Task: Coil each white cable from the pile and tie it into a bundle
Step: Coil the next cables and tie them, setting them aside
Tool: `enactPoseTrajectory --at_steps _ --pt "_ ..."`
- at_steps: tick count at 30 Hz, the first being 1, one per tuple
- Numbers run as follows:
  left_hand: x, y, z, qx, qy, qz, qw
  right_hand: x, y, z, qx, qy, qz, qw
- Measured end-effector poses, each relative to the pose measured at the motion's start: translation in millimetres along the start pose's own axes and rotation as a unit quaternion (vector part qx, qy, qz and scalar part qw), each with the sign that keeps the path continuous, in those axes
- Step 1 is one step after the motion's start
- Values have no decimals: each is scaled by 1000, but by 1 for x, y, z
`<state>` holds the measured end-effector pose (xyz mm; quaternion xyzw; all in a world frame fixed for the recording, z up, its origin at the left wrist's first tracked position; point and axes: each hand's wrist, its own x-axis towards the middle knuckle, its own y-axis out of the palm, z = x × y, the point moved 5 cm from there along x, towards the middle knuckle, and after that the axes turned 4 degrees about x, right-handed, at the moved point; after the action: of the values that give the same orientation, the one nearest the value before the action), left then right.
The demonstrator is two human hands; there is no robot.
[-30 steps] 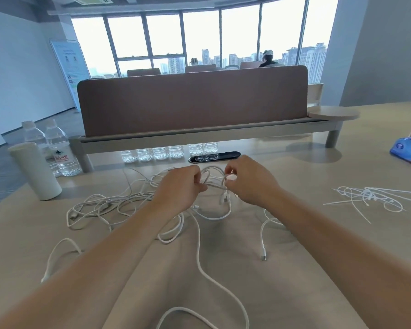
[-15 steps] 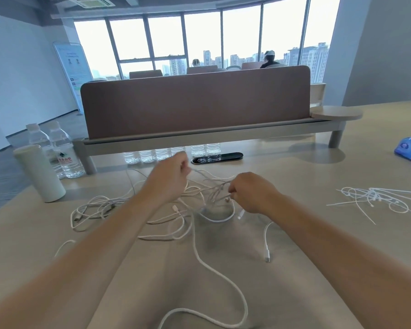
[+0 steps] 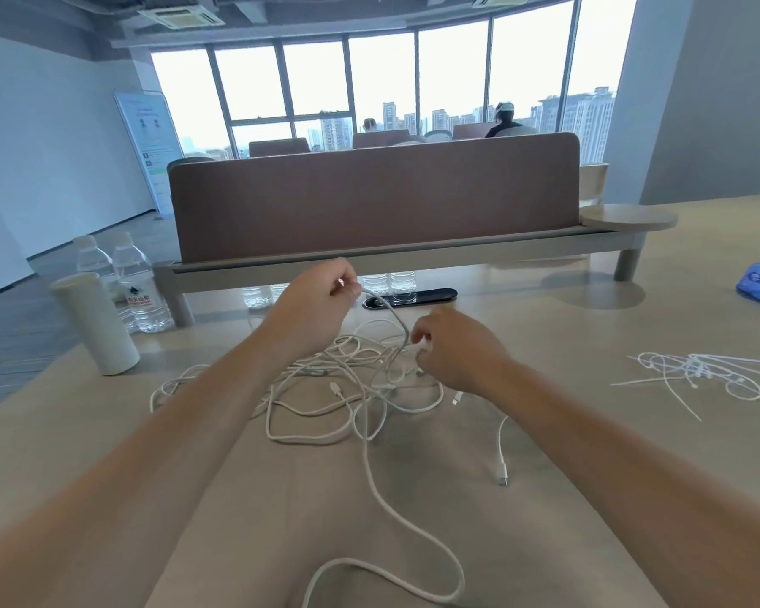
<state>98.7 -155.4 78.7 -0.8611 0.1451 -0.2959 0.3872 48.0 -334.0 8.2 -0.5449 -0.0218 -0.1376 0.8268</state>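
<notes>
Head view: left hand [image 3: 319,300] is now raised, well apart from the right hand [image 3: 457,344] — a second ago the two were nearly touching over the pile [image 3: 325,379]. Left fingers pinch a cable [image 3: 396,315], which arcs down to the right hand; its curled fingers grip the cable at the top of the pile on the bench [image 3: 567,454]. Judgement: one cable is being drawn free of the tangle — a separation step, with coiling not yet begun. Thin white strands, probably ties [image 3: 698,370], lie untouched at right.
</notes>
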Motion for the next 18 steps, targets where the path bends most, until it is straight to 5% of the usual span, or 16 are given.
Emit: enactPoseTrajectory --at_steps 3,8,18 --pt "-2 -1 -10 -11 4 -1 1000 -1 11 8 56 23 55 997" --pt "-6 -4 -19 -18 14 -2 1000 0 19 10 212 46 5 976" --pt "-5 -17 -11 -87 8 -20 996 1 14 8 264 22 8 964"
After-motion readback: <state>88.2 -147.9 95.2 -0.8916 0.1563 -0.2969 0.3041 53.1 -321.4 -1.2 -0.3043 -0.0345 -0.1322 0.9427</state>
